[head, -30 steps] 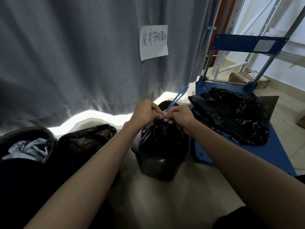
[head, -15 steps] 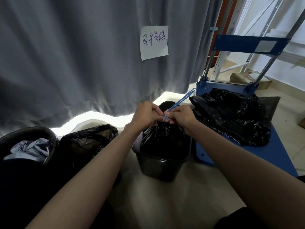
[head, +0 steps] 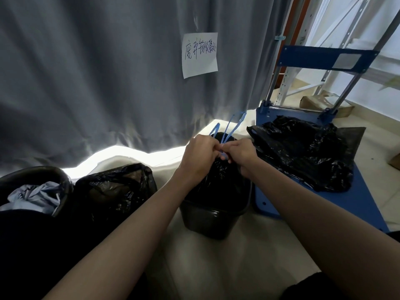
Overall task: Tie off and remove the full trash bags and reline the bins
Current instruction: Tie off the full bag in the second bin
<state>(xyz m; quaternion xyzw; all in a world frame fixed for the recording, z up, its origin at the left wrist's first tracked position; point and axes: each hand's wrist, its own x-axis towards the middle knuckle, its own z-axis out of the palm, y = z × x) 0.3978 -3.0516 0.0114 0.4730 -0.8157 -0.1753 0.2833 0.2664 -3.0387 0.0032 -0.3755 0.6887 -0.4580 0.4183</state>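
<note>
Two hands meet over the middle bin; your left hand (head: 200,153) and your right hand (head: 240,153) sit knuckle to knuckle, fingers curled, both pinching the blue drawstring (head: 229,128) at the gathered neck of the black trash bag (head: 218,180); loose loops of the drawstring stand up just beyond your fingers, toward the grey curtain (head: 97,72). The bag hangs directly below your hands and sits inside the dark bin (head: 214,219), its mouth bunched shut under your grip; the bin stands on the pale floor between your forearms. To the left of your left forearm a second black bag (head: 114,191) lies on the floor, and further left a round bin (head: 62,180) holds crumpled grey-blue material (head: 34,195). To the right of your right hand a blue hand cart (head: 355,204) carries a heap of black plastic bags (head: 303,152), just beside the bin you are working on. Beyond your hands, a paper sign (head: 199,54) with handwritten characters is fixed to the curtain.
</note>
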